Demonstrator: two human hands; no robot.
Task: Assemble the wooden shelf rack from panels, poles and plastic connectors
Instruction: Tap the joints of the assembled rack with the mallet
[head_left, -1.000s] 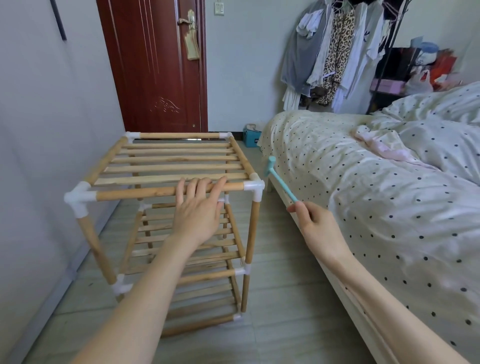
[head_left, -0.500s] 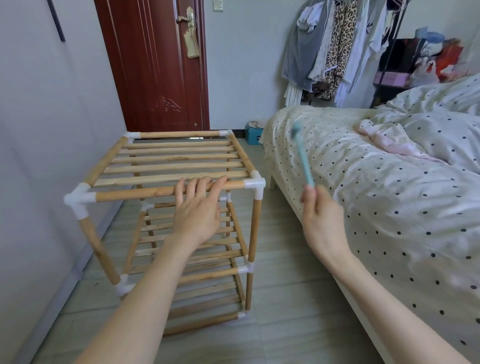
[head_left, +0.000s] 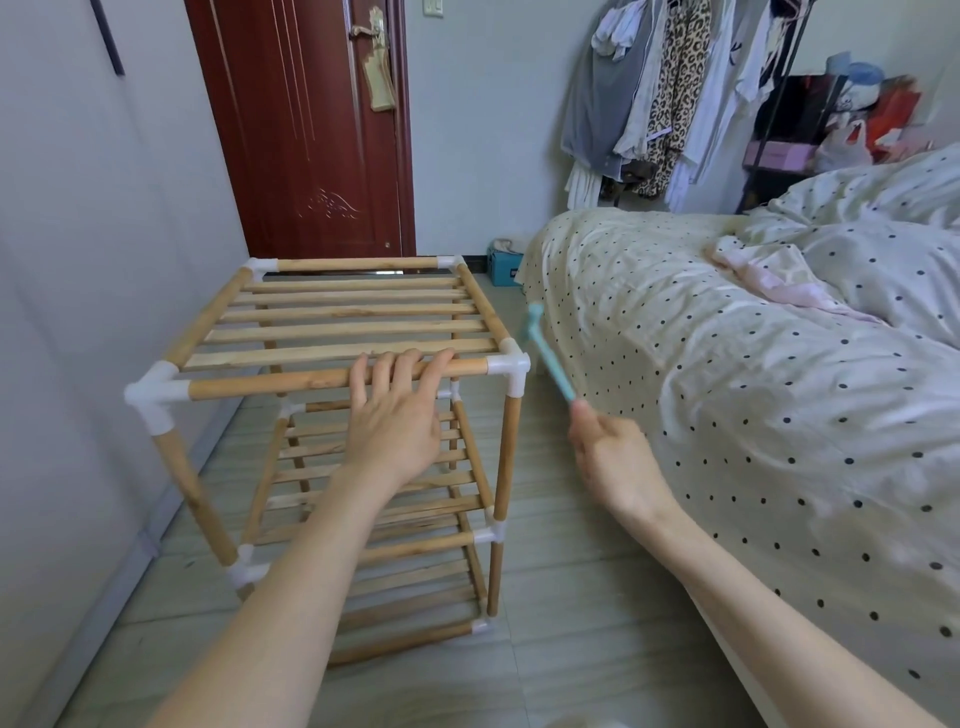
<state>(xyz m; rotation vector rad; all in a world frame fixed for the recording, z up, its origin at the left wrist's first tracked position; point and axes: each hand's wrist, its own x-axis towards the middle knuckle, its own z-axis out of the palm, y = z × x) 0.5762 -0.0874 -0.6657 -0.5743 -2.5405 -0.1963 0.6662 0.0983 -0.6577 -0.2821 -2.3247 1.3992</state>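
The wooden shelf rack (head_left: 332, 317) stands on the floor by the left wall, three slatted tiers joined by white plastic connectors. My left hand (head_left: 397, 410) rests on the top front pole, fingers curled over it. My right hand (head_left: 610, 457) pinches the handle of a small teal plastic hammer (head_left: 545, 353). The hammer's head sits just right of the top front-right connector (head_left: 509, 366), close to it; contact cannot be told.
A bed (head_left: 753, 389) with a dotted cover fills the right side, close to the rack. A dark red door (head_left: 311, 130) stands behind the rack. Clothes (head_left: 660, 88) hang at the back. A teal box (head_left: 501, 265) sits on the floor by the bed's foot.
The hammer was by the connector, swung up and right over the bed, and is now down again beside the front-right connector. My left hand has stayed on the front pole.
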